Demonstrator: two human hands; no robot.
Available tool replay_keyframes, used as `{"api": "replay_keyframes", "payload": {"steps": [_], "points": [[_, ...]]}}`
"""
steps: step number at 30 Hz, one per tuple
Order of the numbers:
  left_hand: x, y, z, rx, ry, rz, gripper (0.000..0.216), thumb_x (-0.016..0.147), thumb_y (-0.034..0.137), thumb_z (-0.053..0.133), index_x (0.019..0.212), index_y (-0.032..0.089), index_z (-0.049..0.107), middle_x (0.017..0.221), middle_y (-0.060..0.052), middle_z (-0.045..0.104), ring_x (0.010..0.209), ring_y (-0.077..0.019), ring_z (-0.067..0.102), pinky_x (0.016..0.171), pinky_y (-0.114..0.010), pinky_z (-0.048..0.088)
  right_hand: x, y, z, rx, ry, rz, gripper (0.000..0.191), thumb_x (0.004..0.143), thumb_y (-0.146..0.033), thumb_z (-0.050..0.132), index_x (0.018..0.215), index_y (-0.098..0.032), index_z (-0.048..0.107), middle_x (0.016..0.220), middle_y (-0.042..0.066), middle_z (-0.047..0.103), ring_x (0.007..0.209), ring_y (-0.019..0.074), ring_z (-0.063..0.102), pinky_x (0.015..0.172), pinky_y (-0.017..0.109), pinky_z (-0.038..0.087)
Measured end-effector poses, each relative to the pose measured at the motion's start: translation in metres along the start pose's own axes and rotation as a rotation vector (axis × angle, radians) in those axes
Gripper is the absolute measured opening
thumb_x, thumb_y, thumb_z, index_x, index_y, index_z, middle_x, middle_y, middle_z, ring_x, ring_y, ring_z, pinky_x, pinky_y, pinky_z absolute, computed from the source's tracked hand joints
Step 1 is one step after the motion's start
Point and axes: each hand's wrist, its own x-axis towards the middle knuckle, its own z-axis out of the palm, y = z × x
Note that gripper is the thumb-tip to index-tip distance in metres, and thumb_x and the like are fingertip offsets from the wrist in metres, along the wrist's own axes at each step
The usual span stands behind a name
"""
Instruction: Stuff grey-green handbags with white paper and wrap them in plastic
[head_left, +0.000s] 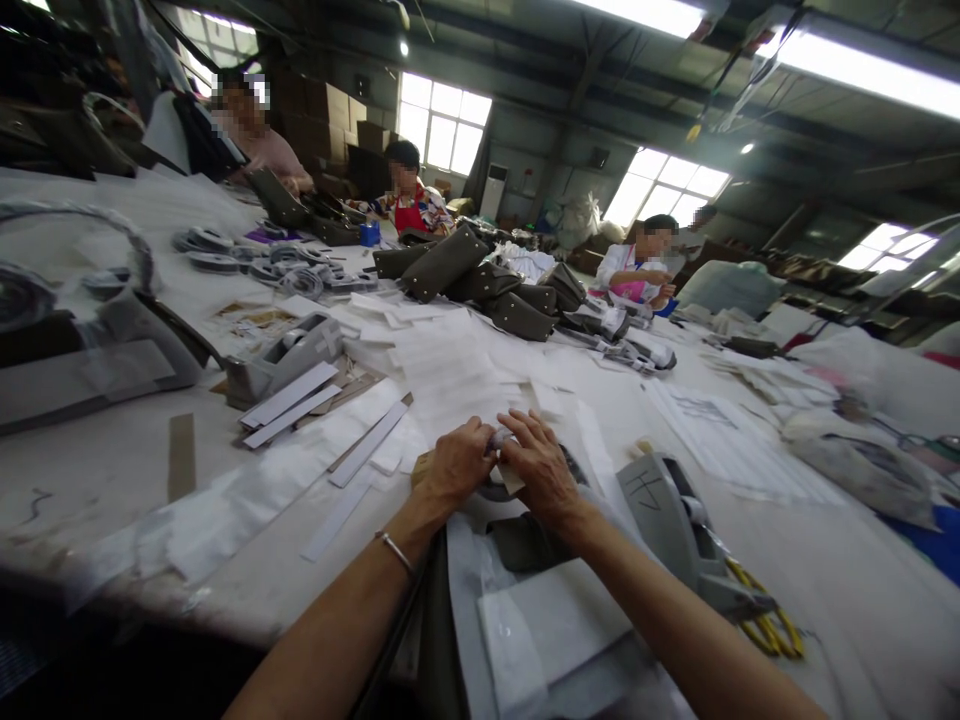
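Note:
My left hand and my right hand meet at the middle of the white table. Both have fingers curled together round a small pale wrapped piece pinched between them. Under the hands lies a dark olive bag part with a ring-shaped handle partly hidden by my right hand. White tissue paper lies over the bag nearer to me. A thin bracelet is on my left wrist.
A grey tape dispenser stands right of my hands, with yellow-handled scissors beside it. Another dispenser and white strips lie at the left. Olive bags are piled mid-table. Three people sit along the far side.

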Motion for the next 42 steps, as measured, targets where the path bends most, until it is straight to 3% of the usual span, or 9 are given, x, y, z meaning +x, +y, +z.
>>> {"api": "replay_keyframes", "payload": {"steps": [3,8,11,13,16,21,25,33,42], "points": [[0.000,0.000,-0.002,-0.056,0.024,0.038,0.023,0.092,0.026,0.054,0.113,0.022,0.061,0.107,-0.005,0.063,0.095,-0.0191,0.064,0.082,-0.027,0.048,0.007,0.007,0.004,0.045,-0.039,-0.057,0.029,0.078,-0.001,0.052,0.098,-0.021,0.057,0.118,0.011,0.064,0.124,0.0292,0.051,0.114,0.059,0.029],[0.003,-0.008,-0.006,-0.287,0.065,0.057,0.019,0.081,0.019,0.061,0.100,0.021,0.063,0.099,-0.003,0.065,0.093,-0.0180,0.063,0.084,-0.026,0.048,0.005,0.015,0.011,0.106,-0.034,-0.042,0.022,0.082,-0.004,0.047,0.095,-0.020,0.052,0.086,0.006,0.062,0.085,0.0232,0.061,0.101,0.051,0.046],[0.009,-0.018,-0.007,-0.583,0.001,-0.021,0.013,0.082,0.031,0.061,0.090,0.020,0.062,0.086,-0.001,0.066,0.083,-0.0166,0.063,0.078,-0.026,0.049,-0.002,0.020,0.017,0.071,0.038,-0.070,0.042,0.076,-0.001,0.044,0.115,-0.016,0.052,0.097,0.011,0.063,0.096,0.0273,0.060,0.093,0.049,0.052],[0.013,-0.024,-0.006,-0.750,-0.050,-0.166,0.027,0.088,0.044,0.052,0.085,0.019,0.061,0.079,-0.001,0.065,0.074,-0.0159,0.063,0.071,-0.026,0.049,-0.005,0.021,0.019,0.048,0.072,-0.093,0.056,0.075,0.001,0.042,0.128,-0.015,0.048,0.108,0.014,0.063,0.107,0.0290,0.059,0.095,0.050,0.052],[0.015,-0.030,-0.002,-0.855,-0.150,-0.284,0.048,0.090,0.058,0.041,0.076,0.016,0.060,0.068,-0.003,0.062,0.061,-0.0165,0.061,0.060,-0.028,0.050,-0.003,0.018,0.014,0.082,0.081,-0.134,0.055,0.081,0.000,0.041,0.133,-0.019,0.049,0.109,0.012,0.065,0.106,0.0270,0.061,0.100,0.051,0.049],[0.011,-0.033,-0.003,-1.051,-0.351,-0.217,0.062,0.083,0.071,0.046,0.077,0.011,0.063,0.070,-0.006,0.065,0.064,-0.0183,0.063,0.063,-0.033,0.053,0.003,0.007,-0.001,0.124,0.080,-0.188,0.043,0.091,-0.006,0.048,0.130,-0.022,0.053,0.108,0.010,0.068,0.103,0.0254,0.063,0.105,0.051,0.047],[0.010,-0.034,-0.007,-1.267,-0.429,-0.165,0.055,0.074,0.066,0.063,0.080,0.011,0.061,0.074,-0.005,0.063,0.067,-0.0165,0.060,0.067,-0.034,0.052,0.001,0.005,-0.005,0.129,0.095,-0.207,0.042,0.093,-0.008,0.048,0.131,-0.023,0.053,0.111,0.010,0.068,0.107,0.0254,0.063,0.107,0.052,0.044],[0.022,-0.027,-0.005,-1.132,-0.366,-0.163,0.028,0.071,0.039,0.065,0.069,0.015,0.050,0.066,0.002,0.053,0.059,-0.0093,0.048,0.057,-0.023,0.041,0.000,-0.003,-0.008,0.082,0.076,-0.196,0.029,0.095,-0.011,0.051,0.118,-0.023,0.063,0.108,0.008,0.069,0.103,0.0251,0.060,0.101,0.048,0.045],[0.021,-0.002,-0.011,-0.481,-0.176,-0.214,0.011,0.082,0.022,0.049,0.073,0.018,0.054,0.071,0.001,0.057,0.071,-0.0147,0.055,0.064,-0.024,0.040,-0.003,0.006,-0.005,0.130,-0.018,-0.159,0.021,0.089,-0.008,0.059,0.104,-0.020,0.070,0.091,0.007,0.069,0.089,0.0219,0.061,0.085,0.037,0.051]]}}
